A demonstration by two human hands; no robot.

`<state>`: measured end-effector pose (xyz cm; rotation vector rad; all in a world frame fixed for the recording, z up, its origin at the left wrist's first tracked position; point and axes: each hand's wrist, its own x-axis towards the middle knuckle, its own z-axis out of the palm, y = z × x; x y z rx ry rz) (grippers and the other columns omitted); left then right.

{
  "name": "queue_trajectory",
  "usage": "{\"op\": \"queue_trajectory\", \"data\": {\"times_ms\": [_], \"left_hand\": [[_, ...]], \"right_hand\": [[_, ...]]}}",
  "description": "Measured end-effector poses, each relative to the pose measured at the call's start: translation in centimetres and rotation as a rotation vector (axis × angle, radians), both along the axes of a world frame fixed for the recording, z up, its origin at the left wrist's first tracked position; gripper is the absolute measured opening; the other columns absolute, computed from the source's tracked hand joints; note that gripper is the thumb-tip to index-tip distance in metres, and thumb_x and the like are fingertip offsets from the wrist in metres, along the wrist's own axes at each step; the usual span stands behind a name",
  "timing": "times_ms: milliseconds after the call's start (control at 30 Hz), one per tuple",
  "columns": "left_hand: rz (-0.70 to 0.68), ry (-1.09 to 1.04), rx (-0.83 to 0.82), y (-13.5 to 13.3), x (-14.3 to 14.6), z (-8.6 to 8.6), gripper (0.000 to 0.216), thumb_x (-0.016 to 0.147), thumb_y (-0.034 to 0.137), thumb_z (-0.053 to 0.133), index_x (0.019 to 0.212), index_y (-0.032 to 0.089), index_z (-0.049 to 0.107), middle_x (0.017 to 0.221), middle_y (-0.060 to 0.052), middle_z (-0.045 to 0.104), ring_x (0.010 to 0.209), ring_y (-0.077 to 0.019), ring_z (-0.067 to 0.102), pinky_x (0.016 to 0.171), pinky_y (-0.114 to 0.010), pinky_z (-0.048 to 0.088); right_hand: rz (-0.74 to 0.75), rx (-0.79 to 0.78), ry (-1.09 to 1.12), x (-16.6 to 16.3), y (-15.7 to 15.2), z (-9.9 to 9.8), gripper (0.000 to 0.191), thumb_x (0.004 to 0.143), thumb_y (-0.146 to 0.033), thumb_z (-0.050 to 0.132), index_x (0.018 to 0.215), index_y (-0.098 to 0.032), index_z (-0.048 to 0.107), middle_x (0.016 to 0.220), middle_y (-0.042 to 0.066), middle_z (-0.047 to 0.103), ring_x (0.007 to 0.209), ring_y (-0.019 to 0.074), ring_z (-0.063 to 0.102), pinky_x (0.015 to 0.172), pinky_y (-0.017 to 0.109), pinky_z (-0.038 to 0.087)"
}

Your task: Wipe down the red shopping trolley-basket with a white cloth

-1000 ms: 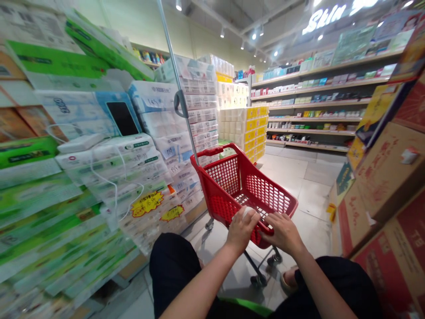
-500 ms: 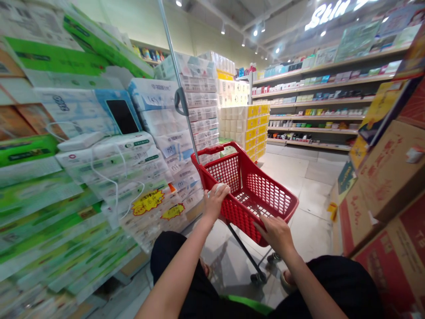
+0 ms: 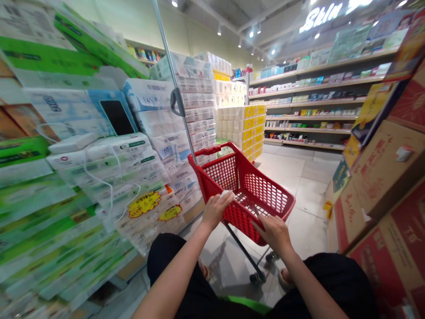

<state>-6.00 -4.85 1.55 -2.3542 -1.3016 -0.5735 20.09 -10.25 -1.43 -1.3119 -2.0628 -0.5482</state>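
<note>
In front of my knees stands a red plastic shopping cart [image 3: 241, 223] with lattice walls. My left hand [image 3: 214, 210] presses a small white cloth [image 3: 227, 194] onto the near rim of its basket; whether this is fabric or tissue I cannot tell. Farther right along the same rim, my right hand [image 3: 275, 231] is closed around the edge, thumb on the outside. The basket appears to hold nothing. A tall metal pole [image 3: 168, 48] with a grey loop rises from the cart's left end.
Stacked tissue packs [image 3: 142, 155] crowd the left side, with a phone [image 3: 117, 116], a white power strip [image 3: 75, 143] and cables on them. Cardboard boxes [image 3: 392, 164] pile up on the right. Product shelves [image 3: 305, 117] line the back, beyond a tiled floor [image 3: 310, 190].
My left hand has slid the white cloth a little right and down along the basket rim. My right hand keeps its hold on the rim. The view has shifted slightly.
</note>
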Motion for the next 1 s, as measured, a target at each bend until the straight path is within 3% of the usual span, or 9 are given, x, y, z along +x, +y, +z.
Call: {"op": "queue_trajectory", "data": {"times_ms": [167, 300, 500, 600, 700, 867, 1000], "left_hand": [[0.157, -0.044, -0.015, 3.3, -3.4, 2.1, 0.06, 0.095, 0.012, 0.034, 0.146, 0.042, 0.033, 0.155, 0.009, 0.034, 0.121, -0.0238, 0.046, 0.099, -0.044, 0.041], [0.22, -0.142, -0.03, 4.0, -2.9, 2.1, 0.056, 0.094, 0.011, 0.033, 0.143, 0.038, 0.041, 0.155, 0.006, 0.035, 0.112, -0.0231, 0.05, 0.097, -0.043, 0.043], [0.084, -0.235, -0.023, -0.8, 2.3, -1.5, 0.051, 0.097, 0.017, 0.038, 0.145, 0.031, 0.039, 0.155, -0.001, 0.036, 0.103, -0.0197, 0.054, 0.093, -0.037, 0.046], [-0.023, -0.167, -0.029, -2.5, 3.0, -2.1, 0.053, 0.097, 0.017, 0.039, 0.147, 0.032, 0.036, 0.154, -0.001, 0.038, 0.106, -0.0193, 0.055, 0.093, -0.035, 0.046], [-0.068, -0.071, -0.046, -1.6, 0.9, -0.7, 0.058, 0.095, 0.014, 0.039, 0.148, 0.037, 0.034, 0.153, 0.003, 0.04, 0.113, -0.0191, 0.053, 0.095, -0.034, 0.045], [0.16, -0.136, -0.06, 2.5, -3.3, 2.6, 0.056, 0.095, 0.013, 0.036, 0.145, 0.038, 0.039, 0.153, 0.004, 0.039, 0.109, -0.0217, 0.054, 0.095, -0.04, 0.043], [0.196, -0.187, -0.068, 2.3, -2.5, 2.4, 0.052, 0.095, 0.016, 0.039, 0.144, 0.035, 0.042, 0.153, 0.002, 0.04, 0.106, -0.0217, 0.055, 0.093, -0.04, 0.044]], "right_hand": [[-0.006, -0.025, -0.011, -0.5, 0.1, -0.1, 0.03, 0.096, -0.042, 0.05, 0.078, -0.019, 0.06, 0.066, 0.002, 0.064, 0.065, 0.0151, 0.055, 0.07, 0.03, 0.029], [-0.019, -0.04, -0.011, -0.9, 0.0, 0.1, 0.031, 0.096, -0.041, 0.05, 0.076, -0.02, 0.059, 0.067, 0.002, 0.064, 0.066, 0.015, 0.056, 0.071, 0.03, 0.03], [-0.028, 0.003, -0.014, -1.2, -0.1, 0.2, 0.029, 0.096, -0.038, 0.05, 0.077, -0.019, 0.061, 0.065, 0.002, 0.064, 0.065, 0.0145, 0.055, 0.07, 0.03, 0.03], [-0.026, 0.001, -0.015, -1.1, 0.0, 0.2, 0.03, 0.096, -0.039, 0.05, 0.076, -0.019, 0.061, 0.065, 0.002, 0.064, 0.065, 0.0146, 0.056, 0.071, 0.03, 0.03], [-0.029, -0.024, -0.019, -1.1, 0.0, 0.2, 0.031, 0.096, -0.039, 0.049, 0.076, -0.019, 0.06, 0.066, 0.002, 0.064, 0.066, 0.0149, 0.056, 0.071, 0.03, 0.03], [-0.041, -0.032, -0.021, -1.3, 0.0, 0.2, 0.031, 0.096, -0.041, 0.049, 0.076, -0.019, 0.06, 0.066, 0.002, 0.063, 0.067, 0.0153, 0.056, 0.072, 0.03, 0.03], [-0.032, -0.002, 0.0, -1.5, 0.1, -0.1, 0.03, 0.096, -0.04, 0.05, 0.077, -0.019, 0.06, 0.065, 0.003, 0.063, 0.066, 0.0157, 0.055, 0.072, 0.03, 0.029]]}}
